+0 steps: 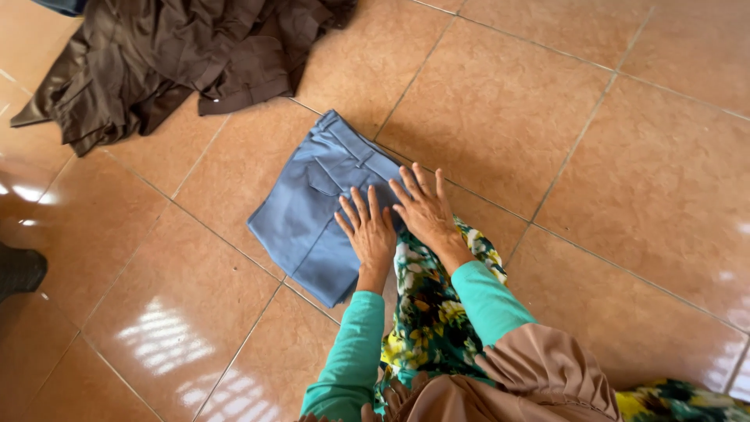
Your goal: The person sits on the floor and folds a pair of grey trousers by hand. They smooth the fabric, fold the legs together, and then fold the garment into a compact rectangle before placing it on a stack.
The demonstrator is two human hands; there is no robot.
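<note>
A folded pair of blue trousers lies flat on the tiled floor, its waistband towards the upper right. My left hand rests palm down on the near edge of the trousers, fingers spread. Beside it, my right hand also presses flat on the trousers' right edge, fingers apart. Both arms wear teal sleeves. Neither hand grips anything.
A heap of dark brown cloth lies at the upper left of the orange tiled floor. Floral green and yellow fabric covers my lap below the hands. A dark object sits at the left edge.
</note>
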